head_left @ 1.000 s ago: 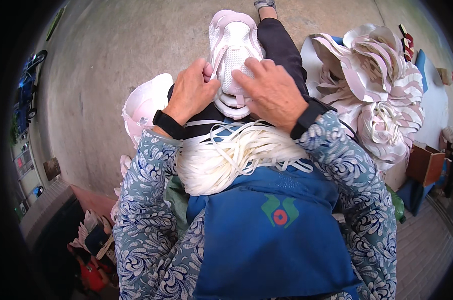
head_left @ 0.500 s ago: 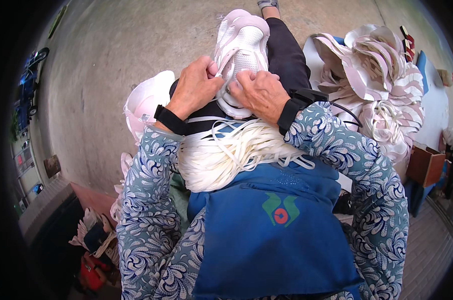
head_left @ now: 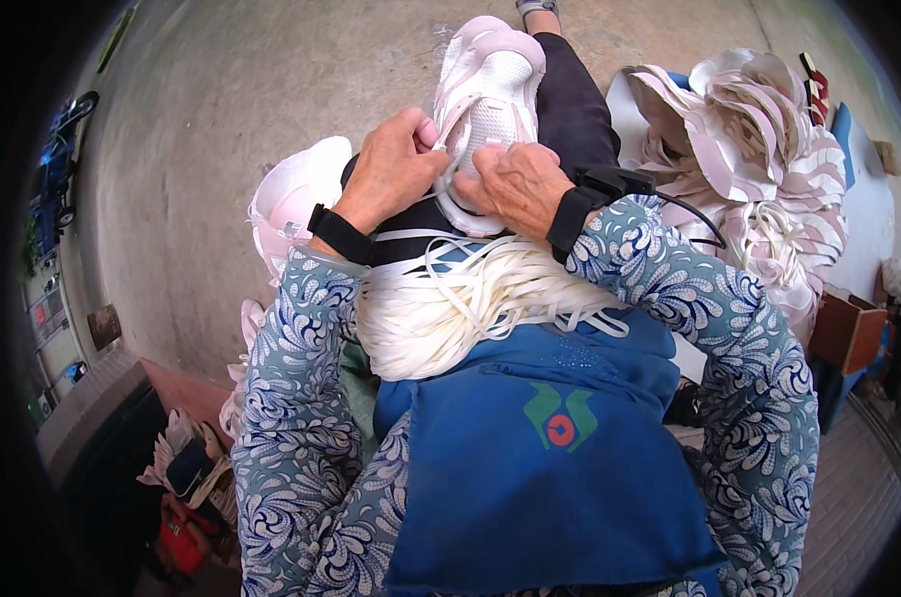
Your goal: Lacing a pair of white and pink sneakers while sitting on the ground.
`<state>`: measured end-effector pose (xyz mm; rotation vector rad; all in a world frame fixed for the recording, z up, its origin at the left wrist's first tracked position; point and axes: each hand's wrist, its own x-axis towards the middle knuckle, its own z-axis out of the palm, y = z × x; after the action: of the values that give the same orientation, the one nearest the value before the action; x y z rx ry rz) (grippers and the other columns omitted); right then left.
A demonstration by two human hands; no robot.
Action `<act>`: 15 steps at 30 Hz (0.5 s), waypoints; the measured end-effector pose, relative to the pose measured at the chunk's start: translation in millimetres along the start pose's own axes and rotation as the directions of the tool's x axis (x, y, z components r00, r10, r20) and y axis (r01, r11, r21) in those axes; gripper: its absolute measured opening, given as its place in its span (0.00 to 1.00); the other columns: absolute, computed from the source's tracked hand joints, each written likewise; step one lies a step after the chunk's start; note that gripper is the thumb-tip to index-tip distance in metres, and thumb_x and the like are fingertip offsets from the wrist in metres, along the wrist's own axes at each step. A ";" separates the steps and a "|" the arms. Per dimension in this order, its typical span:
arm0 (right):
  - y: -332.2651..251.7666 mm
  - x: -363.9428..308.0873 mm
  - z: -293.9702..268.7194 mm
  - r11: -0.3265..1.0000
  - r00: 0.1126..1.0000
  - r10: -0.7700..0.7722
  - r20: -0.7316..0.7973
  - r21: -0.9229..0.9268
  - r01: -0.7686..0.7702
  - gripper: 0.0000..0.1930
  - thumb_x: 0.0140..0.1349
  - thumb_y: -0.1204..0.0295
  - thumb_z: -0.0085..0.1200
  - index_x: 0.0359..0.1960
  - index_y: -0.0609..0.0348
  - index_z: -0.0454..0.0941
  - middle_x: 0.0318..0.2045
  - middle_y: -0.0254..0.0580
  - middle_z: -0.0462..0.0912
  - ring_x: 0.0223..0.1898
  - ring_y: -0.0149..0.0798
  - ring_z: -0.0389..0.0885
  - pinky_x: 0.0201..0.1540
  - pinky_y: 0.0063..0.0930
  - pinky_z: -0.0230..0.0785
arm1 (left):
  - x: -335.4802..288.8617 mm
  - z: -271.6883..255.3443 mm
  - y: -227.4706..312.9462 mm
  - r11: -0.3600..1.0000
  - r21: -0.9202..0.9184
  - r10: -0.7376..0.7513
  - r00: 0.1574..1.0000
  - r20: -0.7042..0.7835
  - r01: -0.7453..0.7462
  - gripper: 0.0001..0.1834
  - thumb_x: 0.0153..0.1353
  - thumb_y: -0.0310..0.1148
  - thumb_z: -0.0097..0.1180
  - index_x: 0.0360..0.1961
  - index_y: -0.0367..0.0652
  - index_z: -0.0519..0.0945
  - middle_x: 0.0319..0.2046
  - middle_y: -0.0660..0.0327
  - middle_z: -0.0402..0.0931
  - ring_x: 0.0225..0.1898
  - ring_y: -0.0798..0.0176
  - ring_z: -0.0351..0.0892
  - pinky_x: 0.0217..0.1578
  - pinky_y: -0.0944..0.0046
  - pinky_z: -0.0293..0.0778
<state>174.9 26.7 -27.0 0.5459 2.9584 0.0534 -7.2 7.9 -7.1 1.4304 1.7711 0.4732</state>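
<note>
A pink and white shoe upper point(head_left: 491, 85) lies over my leg, its toe pointing away from me. At the left edge of its lacing area, my left hand point(head_left: 396, 164) is closed, thumb and forefinger pinching a white shoelace point(head_left: 462, 139). My right hand point(head_left: 517, 186) is closed at the right side of the opening, fingers pressed down on the upper; what sits between its fingertips is hidden. A thick bundle of white shoelaces point(head_left: 440, 318) rests on my lap, over a blue apron point(head_left: 550, 497).
Stacked pink and white shoe uppers point(head_left: 749, 129) fill a light table at right, with a bunch of laces point(head_left: 764, 234) on them. Another upper point(head_left: 296, 199) lies left of my leg. A wooden box point(head_left: 848, 328) stands at far right. More uppers point(head_left: 184, 453) sit lower left.
The shoe upper and my right hand have shifted very slightly to the right in the picture. Both hands keep nearly the same pose at the lacing area.
</note>
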 end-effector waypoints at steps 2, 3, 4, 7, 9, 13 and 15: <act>-0.4 3.0 0.3 1.000 0.999 0.004 -0.046 0.029 -0.003 0.09 0.58 0.70 0.51 0.41 0.53 0.75 0.24 0.39 0.73 0.22 0.36 0.79 0.11 0.35 0.66 | 1.0 0.1 1.0 1.000 0.006 -0.031 0.999 0.026 0.031 0.09 0.48 0.30 0.60 0.26 0.39 0.73 0.22 0.57 0.74 0.24 0.62 0.73 0.28 0.63 0.70; -1.7 6.4 0.4 1.000 0.998 0.019 0.062 -0.022 -0.018 0.09 0.58 0.69 0.50 0.41 0.54 0.75 0.25 0.40 0.74 0.23 0.38 0.80 0.11 0.37 0.67 | 1.6 0.4 1.6 1.000 0.013 -0.023 0.999 0.022 0.023 0.09 0.48 0.31 0.60 0.26 0.39 0.73 0.22 0.58 0.74 0.24 0.62 0.73 0.28 0.63 0.70; -3.0 9.5 0.5 0.997 0.993 0.031 0.112 -0.070 -0.024 0.09 0.59 0.69 0.49 0.41 0.54 0.75 0.26 0.40 0.75 0.24 0.39 0.80 0.10 0.39 0.68 | 1.7 0.7 2.1 1.000 0.022 -0.010 1.000 0.004 0.010 0.09 0.48 0.31 0.60 0.26 0.39 0.73 0.22 0.58 0.74 0.24 0.63 0.73 0.27 0.63 0.70; -5.0 17.6 1.5 0.999 0.972 0.029 0.234 -0.047 -0.018 0.09 0.59 0.70 0.48 0.40 0.56 0.75 0.26 0.42 0.77 0.25 0.41 0.81 0.09 0.43 0.68 | 0.0 2.6 3.5 1.000 0.017 0.013 1.000 -0.011 -0.013 0.05 0.48 0.24 0.56 0.25 0.39 0.72 0.20 0.67 0.70 0.22 0.74 0.67 0.23 0.71 0.64; -2.0 19.6 3.6 1.000 0.975 -0.002 0.222 -0.018 0.006 0.08 0.59 0.70 0.48 0.38 0.57 0.75 0.26 0.43 0.77 0.25 0.40 0.81 0.12 0.40 0.69 | -1.2 3.0 3.4 1.000 -0.012 -0.003 1.000 -0.005 0.003 0.05 0.48 0.24 0.56 0.25 0.39 0.72 0.20 0.67 0.69 0.22 0.74 0.67 0.23 0.71 0.64; 7.1 8.8 8.5 0.993 0.989 -0.097 0.111 0.079 0.089 0.06 0.57 0.70 0.50 0.32 0.59 0.74 0.25 0.42 0.78 0.23 0.37 0.80 0.18 0.32 0.69 | -1.8 0.6 1.2 1.000 -0.029 0.001 1.000 -0.024 -0.001 0.05 0.48 0.24 0.56 0.25 0.40 0.71 0.20 0.68 0.68 0.22 0.74 0.65 0.22 0.71 0.63; 9.2 -0.9 9.2 0.986 0.990 -0.131 0.052 0.110 0.124 0.05 0.56 0.70 0.50 0.31 0.59 0.73 0.25 0.42 0.77 0.22 0.36 0.80 0.19 0.31 0.68 | -0.3 -0.8 -0.1 0.999 -0.033 -0.023 1.000 -0.003 0.023 0.07 0.48 0.27 0.58 0.26 0.40 0.72 0.20 0.64 0.71 0.23 0.69 0.69 0.25 0.68 0.66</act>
<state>180.2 35.1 -35.5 0.3622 2.9429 -0.1325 -7.8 7.7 -6.6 1.3859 1.7729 0.4910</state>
